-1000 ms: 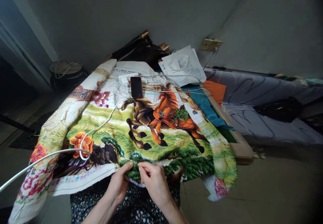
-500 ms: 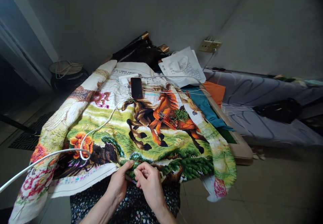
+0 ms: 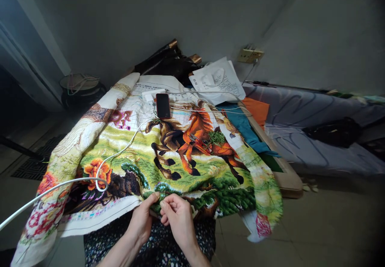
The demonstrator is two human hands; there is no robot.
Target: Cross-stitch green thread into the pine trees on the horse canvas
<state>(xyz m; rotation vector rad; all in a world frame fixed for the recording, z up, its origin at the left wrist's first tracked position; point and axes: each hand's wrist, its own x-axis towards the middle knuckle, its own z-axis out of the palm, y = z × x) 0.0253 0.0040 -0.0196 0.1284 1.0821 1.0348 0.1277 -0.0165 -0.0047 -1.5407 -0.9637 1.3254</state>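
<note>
A large cross-stitch canvas (image 3: 198, 182) with horses, grass and flowers drapes over the table and my lap, its two sides rolled up. My left hand (image 3: 143, 218) grips its near edge, thumb on top and fingers hidden underneath. Close beside it, my right hand (image 3: 180, 219) is closed in a pinch just over the green stitching; whatever lies between those fingertips is too small to make out. Red-handled thread snips (image 3: 197, 140) and a tangle of green thread (image 3: 216, 138) rest on the orange horse.
A phone (image 3: 163, 106) lies on the canvas near a white power adapter (image 3: 148, 96). The white cable (image 3: 39, 197) loops across the left side. Behind are a white bag (image 3: 217, 83) and black plastic (image 3: 162, 60); a wall socket (image 3: 250, 55) and a covered sofa (image 3: 288, 110) stand right.
The view has shifted very slightly. Both hands keep almost the same place and grip at the canvas edge.
</note>
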